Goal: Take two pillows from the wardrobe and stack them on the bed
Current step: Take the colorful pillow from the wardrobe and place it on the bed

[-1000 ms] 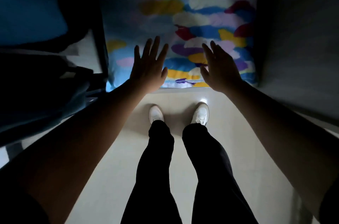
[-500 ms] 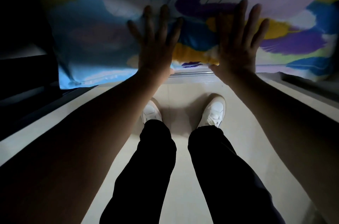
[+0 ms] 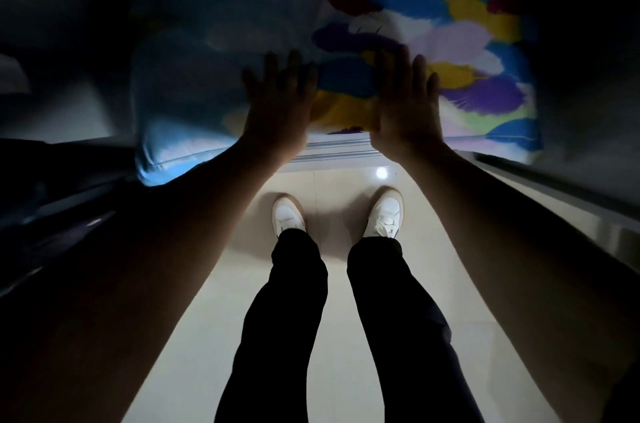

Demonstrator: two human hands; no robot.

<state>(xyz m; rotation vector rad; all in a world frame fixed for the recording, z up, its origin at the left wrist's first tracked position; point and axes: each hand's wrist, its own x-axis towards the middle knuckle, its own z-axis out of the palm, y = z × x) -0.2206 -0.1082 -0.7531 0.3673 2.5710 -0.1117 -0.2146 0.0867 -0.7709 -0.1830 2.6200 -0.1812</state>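
A large pillow (image 3: pixel 450 27) with a pattern of blue, yellow, purple and red patches stands on edge in the dark wardrobe, filling the upper middle of the head view. My left hand (image 3: pixel 277 103) lies flat against its lower front, fingers spread. My right hand (image 3: pixel 403 100) is flat beside it, a little to the right, fingers also apart. Neither hand closes around the pillow. Whether a second pillow sits behind this one is hidden.
The wardrobe's pale bottom rail (image 3: pixel 339 154) runs just under my hands. Dark wardrobe panels flank the pillow at left (image 3: pixel 52 180) and right (image 3: pixel 588 110). My legs and white shoes (image 3: pixel 384 211) stand on a pale glossy floor (image 3: pixel 332 388).
My hands went from hovering in front of the pillow to resting flat on its lower front. The view drew in closer, then shifted slightly; the hands stay spread.
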